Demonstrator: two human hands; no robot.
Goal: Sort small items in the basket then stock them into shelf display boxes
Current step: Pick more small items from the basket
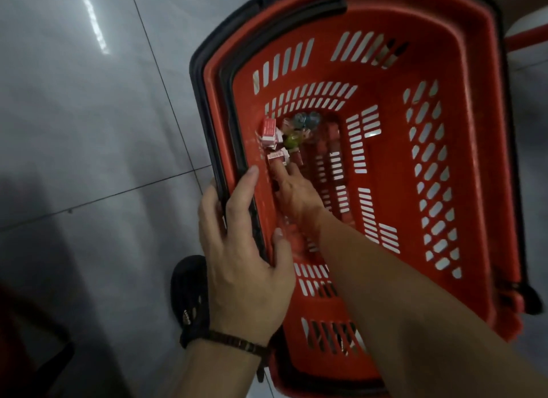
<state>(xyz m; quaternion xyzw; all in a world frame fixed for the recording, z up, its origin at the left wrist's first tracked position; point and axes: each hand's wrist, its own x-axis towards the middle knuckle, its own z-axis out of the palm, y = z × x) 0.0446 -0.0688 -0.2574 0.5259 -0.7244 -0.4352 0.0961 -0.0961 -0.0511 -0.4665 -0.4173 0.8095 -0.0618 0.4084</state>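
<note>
Writing: print shows on the small pink-and-white cardboard boxes [268,130], too blurred to read. Pale lettering on the black shoe [189,291] is also illegible. No brand can be made out.

Task items: the boxes lie in a loose cluster on the floor of the red slotted plastic basket [394,80], just beyond the right fingertips. One more pink-and-white box [278,157] sits at the tip of the right forefinger; contact likely, but I cannot tell for sure. Beside the boxes lie a green wrapped sweet [292,139] and bluish clear-wrapped round pieces [305,120], farther from the fingers.

Right hand [296,196]: reaching down inside the basket, fingers straight and narrow, holding nothing.

Left hand [246,267]: grips the near basket rim and the black handle [228,80] folded along it, thumb inside, outer fingers wrapped over the edge, forefinger laid straight along the rim. A dark beaded bracelet [234,342] is on that wrist.

Surroundings: the basket stands on the grey tiled floor [89,130]; the shoe is just beside the left wrist. The right forearm hides part of the basket floor.
</note>
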